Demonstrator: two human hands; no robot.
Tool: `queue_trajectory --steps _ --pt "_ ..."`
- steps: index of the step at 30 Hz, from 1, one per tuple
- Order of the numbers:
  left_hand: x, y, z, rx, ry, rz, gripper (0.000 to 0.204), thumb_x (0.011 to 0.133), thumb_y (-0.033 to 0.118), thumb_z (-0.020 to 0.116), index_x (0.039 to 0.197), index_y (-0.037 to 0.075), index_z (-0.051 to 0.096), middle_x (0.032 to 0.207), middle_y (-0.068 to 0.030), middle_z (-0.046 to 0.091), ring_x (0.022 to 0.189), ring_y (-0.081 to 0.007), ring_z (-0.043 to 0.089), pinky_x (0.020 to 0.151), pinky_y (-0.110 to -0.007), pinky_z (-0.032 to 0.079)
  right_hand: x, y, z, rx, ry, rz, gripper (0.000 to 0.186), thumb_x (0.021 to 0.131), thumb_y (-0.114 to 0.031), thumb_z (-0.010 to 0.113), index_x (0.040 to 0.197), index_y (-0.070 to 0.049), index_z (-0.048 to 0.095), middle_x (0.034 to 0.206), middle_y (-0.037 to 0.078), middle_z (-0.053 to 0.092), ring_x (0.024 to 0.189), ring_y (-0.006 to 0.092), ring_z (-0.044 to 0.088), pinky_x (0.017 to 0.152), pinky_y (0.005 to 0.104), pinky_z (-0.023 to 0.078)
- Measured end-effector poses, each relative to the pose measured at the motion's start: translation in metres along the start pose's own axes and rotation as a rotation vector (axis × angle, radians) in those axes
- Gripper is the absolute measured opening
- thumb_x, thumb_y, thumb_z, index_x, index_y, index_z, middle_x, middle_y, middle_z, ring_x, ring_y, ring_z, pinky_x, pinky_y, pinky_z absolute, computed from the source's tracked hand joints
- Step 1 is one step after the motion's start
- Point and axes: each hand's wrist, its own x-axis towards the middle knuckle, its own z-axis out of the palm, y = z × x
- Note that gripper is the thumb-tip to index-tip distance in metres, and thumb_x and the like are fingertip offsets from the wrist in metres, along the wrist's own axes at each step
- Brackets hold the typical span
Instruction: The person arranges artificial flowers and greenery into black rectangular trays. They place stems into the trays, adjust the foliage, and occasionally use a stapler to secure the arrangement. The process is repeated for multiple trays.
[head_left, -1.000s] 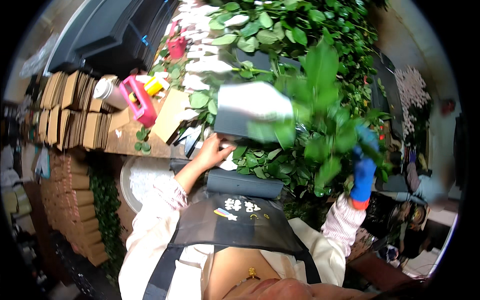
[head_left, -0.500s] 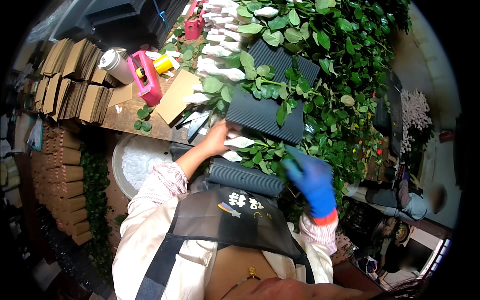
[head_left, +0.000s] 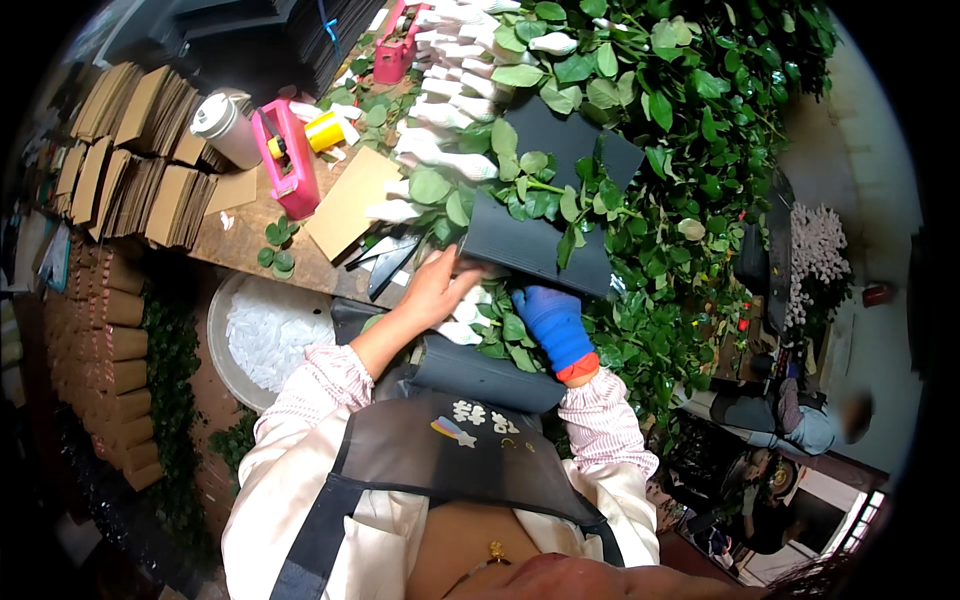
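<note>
Bare, my left hand [head_left: 437, 288] bends its fingers under the left edge of a dark corrugated sheet [head_left: 540, 245], beside buds in white foam net sleeves [head_left: 458, 331]. What it grips there is hidden. My right hand [head_left: 550, 318], in a blue glove with an orange cuff, reaches under the sheet's near edge among green leafy stems [head_left: 508, 330]. Its fingers are mostly covered by the sheet and leaves. The sleeved buds point left and their leaves spread right. Closer to me lies another dark corrugated piece [head_left: 485, 374], along the table's near side.
Many more sleeved buds [head_left: 450, 110] and a heap of foliage [head_left: 690, 130] fill the far side. Left stand a pink tape dispenser [head_left: 290, 165], a white lidded cup [head_left: 227, 130], cardboard pieces [head_left: 175, 205] and a knife-like blade [head_left: 390, 265]. A basin [head_left: 222, 345] of white sleeves sits below.
My gloved right hand has moved left and away from me, in under the sheet's near edge. My left hand has shifted slightly, its fingers reaching further along the sheet's edge.
</note>
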Motion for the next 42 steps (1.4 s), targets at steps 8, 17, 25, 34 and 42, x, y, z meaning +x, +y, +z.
queue_trajectory --steps 8,17,25,34,42 --pt "-0.011 0.024 -0.024 -0.419 0.516 -0.051 0.02 0.102 0.014 0.058 0.086 0.002 0.056 0.075 -0.0005 0.059 0.07 -0.0063 0.052 0.062 -0.026 0.044 0.003 0.001 -0.016 0.03 -0.164 0.021 0.044 0.088 -0.043 0.065 0.118 -0.012 0.072 0.127 0.019 0.066 0.117 0.0382 0.062 0.103 0.054 0.046" --pt "0.006 -0.013 -0.002 0.154 0.055 -0.205 0.028 0.1 0.03 0.062 0.111 0.005 0.069 0.096 -0.0084 0.075 0.088 -0.018 0.07 0.082 -0.036 0.055 0.005 -0.006 -0.015 0.005 -0.312 0.097 0.043 0.089 -0.05 0.063 0.105 -0.012 0.075 0.102 0.017 0.073 0.096 0.0344 0.07 0.085 0.0502 0.054" --pt "-0.021 -0.018 -0.047 -0.137 0.425 -0.021 0.025 0.098 0.017 0.062 0.079 0.006 0.051 0.072 0.0013 0.049 0.07 -0.0059 0.045 0.062 -0.026 0.041 0.007 -0.001 -0.015 0.025 -0.327 0.072 0.049 0.087 -0.058 0.065 0.105 -0.014 0.076 0.105 0.016 0.073 0.097 0.0356 0.07 0.083 0.0492 0.055" --pt "-0.019 0.017 -0.013 0.112 0.005 -0.25 0.028 0.097 0.032 0.065 0.097 0.004 0.069 0.083 -0.0181 0.07 0.079 -0.033 0.069 0.072 -0.041 0.052 -0.001 -0.009 -0.011 -0.029 -0.3 0.052 0.065 0.083 -0.064 0.068 0.117 -0.008 0.07 0.117 0.021 0.069 0.108 0.0369 0.067 0.093 0.0498 0.052" --pt "-0.037 -0.006 -0.059 -0.107 0.197 -0.224 0.023 0.094 0.024 0.069 0.089 0.003 0.06 0.08 -0.0072 0.068 0.071 -0.0137 0.063 0.064 -0.033 0.05 0.004 0.001 -0.041 0.24 -0.505 -0.023 0.073 0.079 -0.067 0.071 0.119 -0.006 0.069 0.111 0.023 0.07 0.103 0.0374 0.068 0.091 0.0455 0.053"
